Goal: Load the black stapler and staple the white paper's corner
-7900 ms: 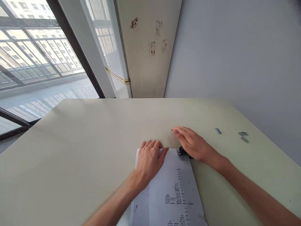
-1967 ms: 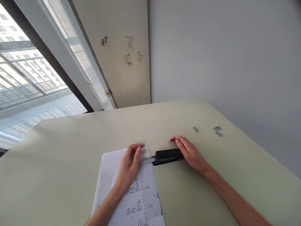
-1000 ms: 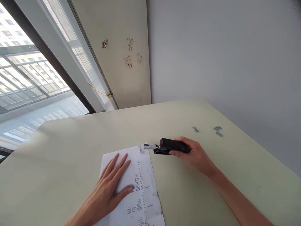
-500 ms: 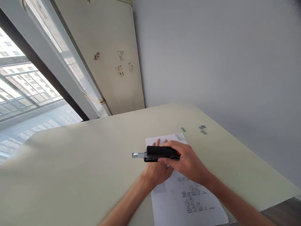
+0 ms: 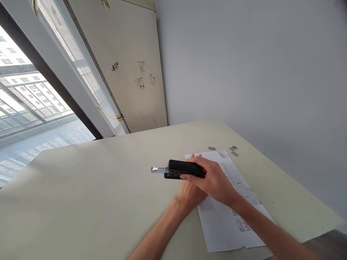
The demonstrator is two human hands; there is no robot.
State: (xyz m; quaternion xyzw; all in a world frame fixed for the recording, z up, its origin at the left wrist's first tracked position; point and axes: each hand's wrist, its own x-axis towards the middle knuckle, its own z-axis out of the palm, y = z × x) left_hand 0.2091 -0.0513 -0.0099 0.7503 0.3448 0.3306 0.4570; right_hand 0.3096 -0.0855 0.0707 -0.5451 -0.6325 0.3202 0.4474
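Observation:
A black stapler (image 5: pixel 184 168) is gripped in my right hand (image 5: pixel 217 180), fingers over its top and thumb along its lower side. Its metal staple tray (image 5: pixel 158 170) sticks out to the left. Below the stapler, my left hand (image 5: pixel 191 193) lies on printed sheets of paper (image 5: pixel 221 231). Its fingertips show stretched out beyond my right hand, while most of its fingers are hidden. The sheets lie slanted, their lower edges slightly out of line.
One staple strip (image 5: pixel 211 148) lies by the paper's far edge, and several more staple strips (image 5: pixel 234 153) lie to its right. The pale table (image 5: pixel 94 195) meets a grey wall (image 5: pixel 244 72). A worn cabinet panel (image 5: pixel 130 47) and a window (image 5: pixel 29 90) stand at the left.
My left hand and the paper have shifted right and turned on the table. The single staple strip has turned beside the paper's edge. My right hand keeps the stapler.

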